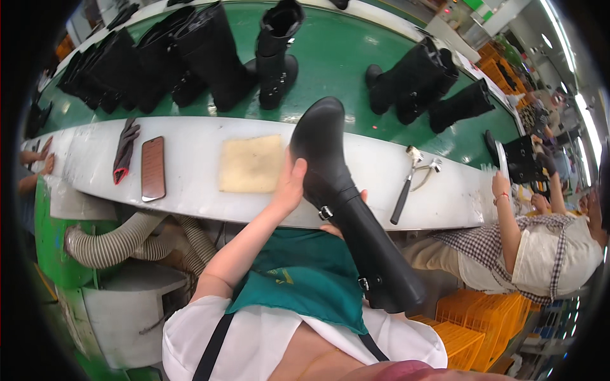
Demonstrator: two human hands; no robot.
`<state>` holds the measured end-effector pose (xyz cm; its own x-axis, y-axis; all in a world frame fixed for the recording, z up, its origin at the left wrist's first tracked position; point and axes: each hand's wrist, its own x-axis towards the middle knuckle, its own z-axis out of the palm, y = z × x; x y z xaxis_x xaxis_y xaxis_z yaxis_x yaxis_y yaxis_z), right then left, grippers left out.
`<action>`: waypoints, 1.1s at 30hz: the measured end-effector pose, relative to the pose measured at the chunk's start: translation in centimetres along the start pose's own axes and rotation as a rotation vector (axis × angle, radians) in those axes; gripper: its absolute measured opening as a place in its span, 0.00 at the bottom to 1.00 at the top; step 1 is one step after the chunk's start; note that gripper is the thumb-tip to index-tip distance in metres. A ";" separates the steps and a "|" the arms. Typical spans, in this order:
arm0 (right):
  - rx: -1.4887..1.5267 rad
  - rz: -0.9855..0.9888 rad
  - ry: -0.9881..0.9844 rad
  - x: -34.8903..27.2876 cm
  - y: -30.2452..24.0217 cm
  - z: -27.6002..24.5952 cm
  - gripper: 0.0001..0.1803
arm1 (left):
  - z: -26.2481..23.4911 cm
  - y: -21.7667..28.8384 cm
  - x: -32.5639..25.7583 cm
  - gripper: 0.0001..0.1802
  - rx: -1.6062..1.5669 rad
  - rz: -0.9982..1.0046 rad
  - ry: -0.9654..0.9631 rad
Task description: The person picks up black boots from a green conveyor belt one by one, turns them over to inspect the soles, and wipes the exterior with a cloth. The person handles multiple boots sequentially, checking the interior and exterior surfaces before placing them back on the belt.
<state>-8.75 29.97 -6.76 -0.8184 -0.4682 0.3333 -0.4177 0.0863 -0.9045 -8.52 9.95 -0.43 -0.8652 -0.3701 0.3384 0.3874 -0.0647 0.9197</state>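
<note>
A tall black boot [359,225] with buckled straps is held up before me, its toe pointing away and its shaft slanting down to the right. My left hand [291,183] grips the foot from the left side, thumb on the upper. Behind the boot's ankle, my right hand [332,230] is mostly hidden; only some fingertips show on either side, near the ankle buckle, supporting it. A square cream pad [251,164] lies on the white worktop [197,136] just left of my left hand. To the boot's right rests a hammer [406,184] with a black handle, beside a looped metal tool [429,170].
A phone [153,169] and a dark glove [125,150] lie at left. Beyond the worktop, a green conveyor surface [330,57] carries several black boots [210,57]. A co-worker [534,251] is at right, above orange crates [483,317]. Ribbed hoses [117,241] run below left.
</note>
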 end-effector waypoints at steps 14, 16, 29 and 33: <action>0.219 -0.020 0.012 1.8 -4.6 0.3 0.61 | 1.1 3.0 0.1 0.32 0.113 -0.355 -0.025; -0.038 -0.224 -0.011 3.1 -5.9 -0.3 0.54 | 1.3 2.4 0.5 0.34 -0.100 -0.491 -0.048; 0.282 0.007 -0.291 13.4 -13.7 -2.2 0.38 | 0.4 4.3 4.0 0.34 -1.076 -0.951 -0.276; 0.323 0.040 -0.235 12.9 -12.9 -1.8 0.40 | 0.2 3.9 3.5 0.34 -1.026 -0.951 -0.280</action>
<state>-14.68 24.43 9.65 -0.7034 -0.6614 0.2603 -0.2111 -0.1554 -0.9650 -10.11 8.55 4.38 -0.9087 0.3785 -0.1761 -0.4160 -0.8560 0.3069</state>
